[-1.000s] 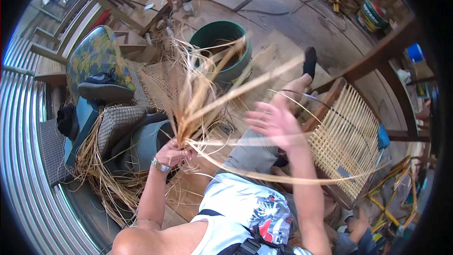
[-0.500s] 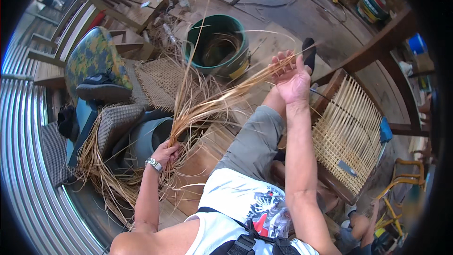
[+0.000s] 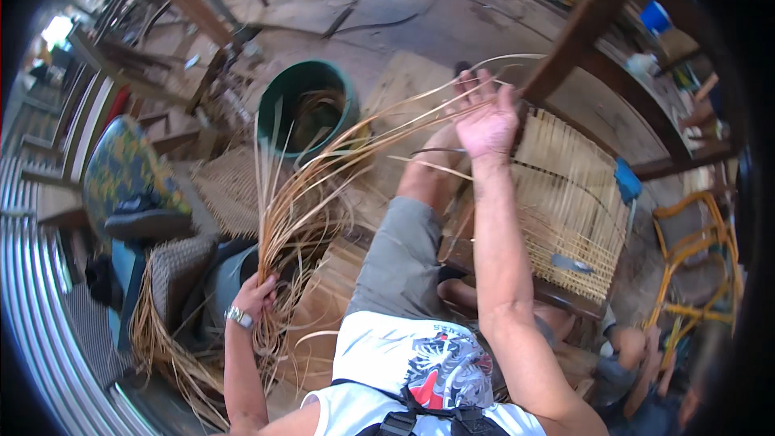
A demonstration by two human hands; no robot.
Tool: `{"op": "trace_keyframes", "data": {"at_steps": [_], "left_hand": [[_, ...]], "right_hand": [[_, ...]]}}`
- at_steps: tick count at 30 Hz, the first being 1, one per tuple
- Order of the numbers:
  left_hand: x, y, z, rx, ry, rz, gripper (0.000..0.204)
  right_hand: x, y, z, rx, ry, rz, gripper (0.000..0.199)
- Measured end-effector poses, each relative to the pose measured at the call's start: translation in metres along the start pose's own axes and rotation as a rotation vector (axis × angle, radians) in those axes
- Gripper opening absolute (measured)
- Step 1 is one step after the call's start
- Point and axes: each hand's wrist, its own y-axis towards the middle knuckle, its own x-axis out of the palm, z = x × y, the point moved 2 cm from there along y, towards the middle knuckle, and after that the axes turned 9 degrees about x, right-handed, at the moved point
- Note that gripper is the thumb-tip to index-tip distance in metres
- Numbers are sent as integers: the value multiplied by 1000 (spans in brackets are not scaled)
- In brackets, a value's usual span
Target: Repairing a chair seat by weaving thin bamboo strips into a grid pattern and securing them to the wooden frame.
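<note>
My left hand [image 3: 257, 295], a watch on its wrist, is closed round the lower end of a bundle of thin tan rattan strips [image 3: 278, 230]. From that fist the strips fan up and to the right, and their far ends pass by the fingers of my right hand [image 3: 488, 123]. That hand is palm up with its fingers apart, close to the strips and not gripping them. More strips [image 3: 161, 327] hang in a loose heap left of my left forearm. Beyond the bundle stands a dark green bucket [image 3: 278, 85] with coiled strips inside.
On the right is a wooden chair frame [image 3: 593, 73] with a partly woven cane seat [image 3: 565, 202]. A shoe [image 3: 149, 222] rests by a patterned cushion [image 3: 121, 165] at left, near corrugated metal [image 3: 48, 307]. Another person's leg [image 3: 626, 347] shows at lower right.
The strips have spread from a tight bundle into a looser fan. My right hand's fingers have opened wider. The whole view has shifted, with the bucket now further left.
</note>
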Motion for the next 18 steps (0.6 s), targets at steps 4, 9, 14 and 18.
{"op": "trace_keyframes", "data": {"at_steps": [4, 9, 14, 18], "left_hand": [[-5, -1, -3, -4, -12, 35, 13], [-14, 12, -12, -55, -76, 19, 14], [-10, 16, -3, -40, -75, 54, 15], [-9, 17, -8, -40, -61, 86, 16]], "right_hand": [[-17, 5, -14, -80, 69, 108, 18], [-19, 5, -33, -119, -160, 52, 18], [-24, 0, -42, -92, -408, 181, 21], [-23, -3, -36, -101, -438, 151, 26]]}}
